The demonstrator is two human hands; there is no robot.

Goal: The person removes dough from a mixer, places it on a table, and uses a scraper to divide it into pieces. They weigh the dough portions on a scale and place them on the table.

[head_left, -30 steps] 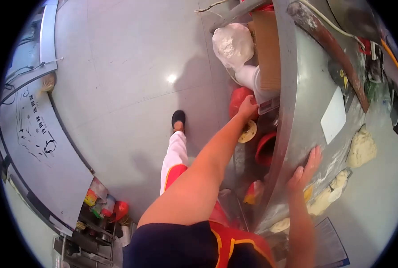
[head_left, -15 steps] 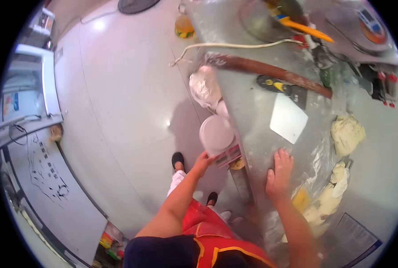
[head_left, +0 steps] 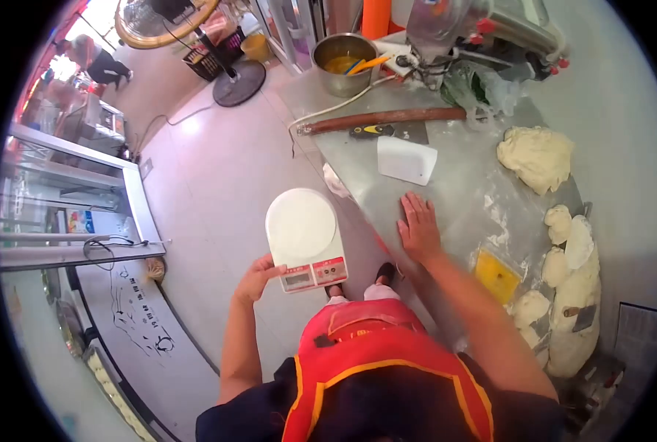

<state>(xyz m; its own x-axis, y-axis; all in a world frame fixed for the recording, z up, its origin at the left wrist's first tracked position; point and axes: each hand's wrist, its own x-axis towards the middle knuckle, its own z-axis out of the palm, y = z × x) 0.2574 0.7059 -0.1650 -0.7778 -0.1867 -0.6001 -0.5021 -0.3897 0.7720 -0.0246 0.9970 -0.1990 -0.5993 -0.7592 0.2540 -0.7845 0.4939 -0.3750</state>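
My left hand (head_left: 256,278) grips a white kitchen scale (head_left: 303,225) by its lower left corner, with the thumb over the red-and-white panel. The scale is held above the floor, left of the metal table (head_left: 457,221), and nothing lies on its round plate. My right hand (head_left: 419,228) rests flat on the table top, fingers stretched out and holding nothing. Just beyond its fingertips lies a white plastic scraper (head_left: 407,160). A yellow scraper (head_left: 496,276) lies on the table right of my right forearm.
A long rolling pin (head_left: 384,119) and a pot (head_left: 343,62) with an orange-handled brush stand toward the far end. Dough (head_left: 538,158) and smaller pieces (head_left: 557,267) line the right side. A fan base (head_left: 239,83) stands on the floor. Another person (head_left: 100,59) is far off at upper left.
My left hand has carried the scale leftward, away from the table edge. My right hand stays flat on the table. The camera view has turned, showing more of the far end.
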